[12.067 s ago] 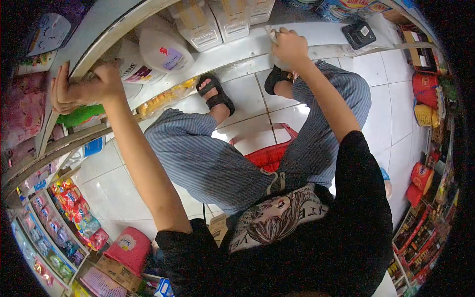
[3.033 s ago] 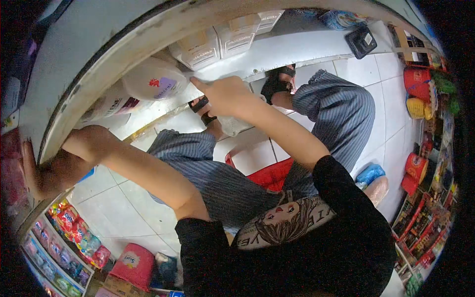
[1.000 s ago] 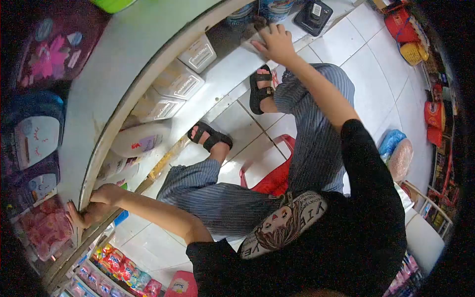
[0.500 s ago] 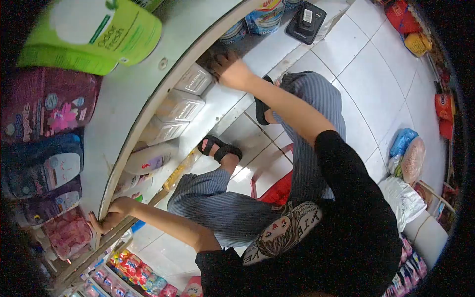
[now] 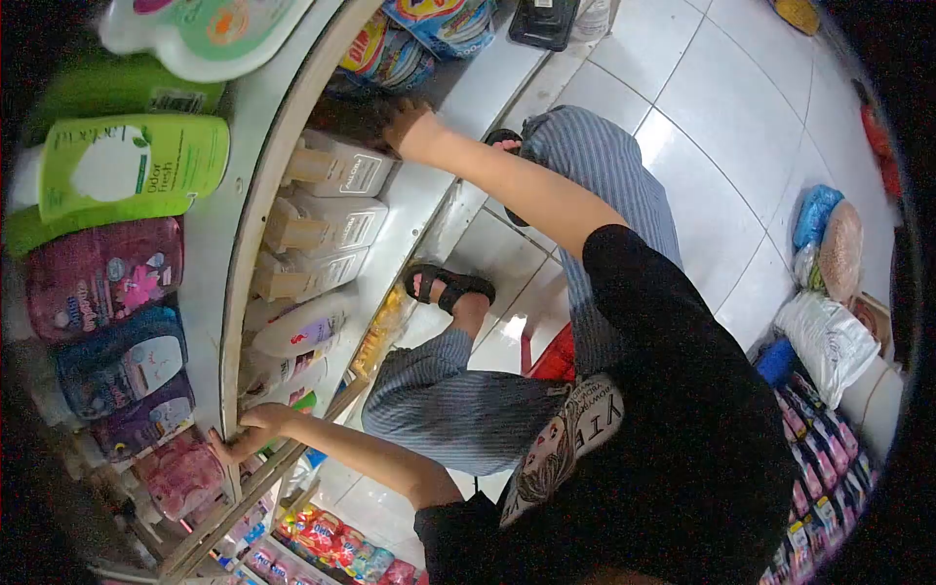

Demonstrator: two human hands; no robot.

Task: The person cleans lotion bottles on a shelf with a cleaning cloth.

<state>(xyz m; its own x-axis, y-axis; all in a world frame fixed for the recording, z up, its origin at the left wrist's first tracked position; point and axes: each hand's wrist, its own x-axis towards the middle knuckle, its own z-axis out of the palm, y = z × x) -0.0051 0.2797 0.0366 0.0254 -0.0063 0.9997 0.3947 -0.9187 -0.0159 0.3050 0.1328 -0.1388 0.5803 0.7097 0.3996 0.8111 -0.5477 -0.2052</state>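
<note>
**Low reach beside the white boxes, one hand braced on the shelf corner**

The left hand (image 5: 255,434) is curled round the near corner of the upper shelf (image 5: 255,214), thumb and fingers on either side of its edge. The right hand (image 5: 411,132) reaches over the front edge of the lower shelf (image 5: 409,210), between the white boxes (image 5: 356,168) and the detergent pouches (image 5: 448,24). Its fingers are in shadow, so whether they are open or closed on something cannot be told.

The white boxes stand in a row on the lower shelf, under the overhang of the upper one, with the pale bottle with a purple label (image 5: 304,330) beyond them towards the left hand. A black case (image 5: 544,19) lies near the front edge, past the pouches.

The reach looks best made slowly and low, the wrist well below the upper shelf's edge, so that the knuckles do not scrape it. The forearm should pass clear of the nearest box, since a sideways nudge could push it into its neighbours. With the fingers hidden, feeling lightly before any firm grip seems wise; the left hand should steady rather than pull on the corner.
</note>
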